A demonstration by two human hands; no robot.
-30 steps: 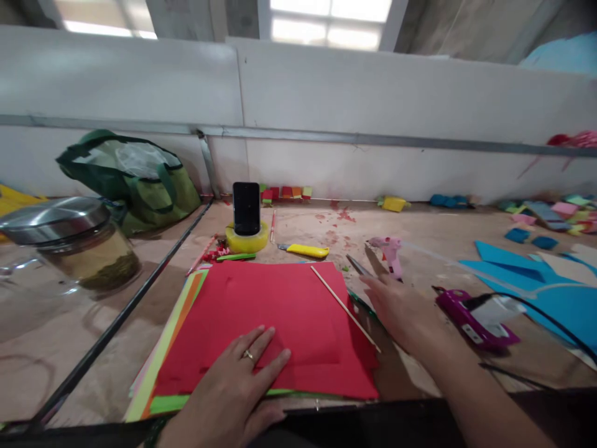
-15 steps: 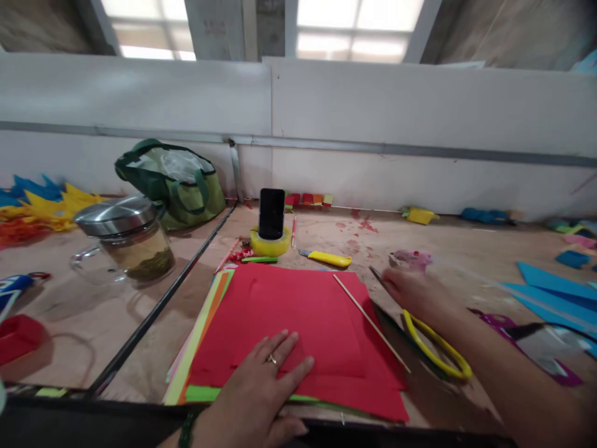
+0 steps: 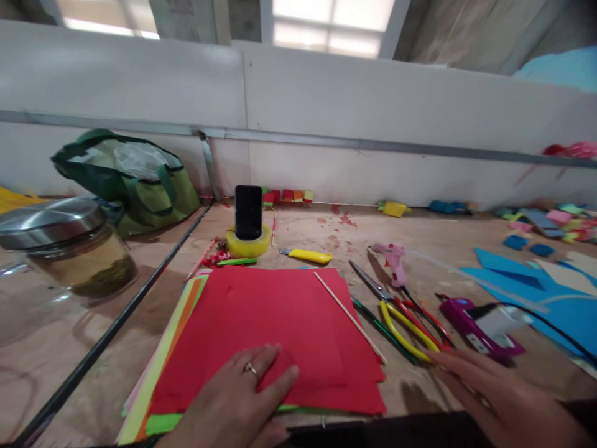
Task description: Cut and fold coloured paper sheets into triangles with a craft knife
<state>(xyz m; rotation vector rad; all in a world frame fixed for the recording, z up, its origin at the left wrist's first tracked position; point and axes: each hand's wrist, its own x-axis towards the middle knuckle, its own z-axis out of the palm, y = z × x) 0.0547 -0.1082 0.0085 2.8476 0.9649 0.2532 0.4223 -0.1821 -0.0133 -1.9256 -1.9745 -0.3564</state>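
The scissors (image 3: 381, 292) are laid on the table (image 3: 354, 224) just right of the red paper (image 3: 280, 317), their blades pointed away and to the left, their handle end turned toward the right hand (image 3: 499, 392). Their long axis is thus set on a slant, from far left to near right, roughly matched by the stick (image 3: 347, 314) on the paper. From the right hand, the scissors are found ahead and to the left; by that hand they are nearly met at the yellow loop, though contact cannot be told through the blur, nor can it be told whether its fingers are closed on anything. The left hand (image 3: 237, 389) is placed farther off, palm down on the near part of the paper, fingers extended and nothing gripped. Between paper and scissors a green pen (image 3: 382, 330) is seen; beyond the blades' right side, the glue gun (image 3: 395, 260).
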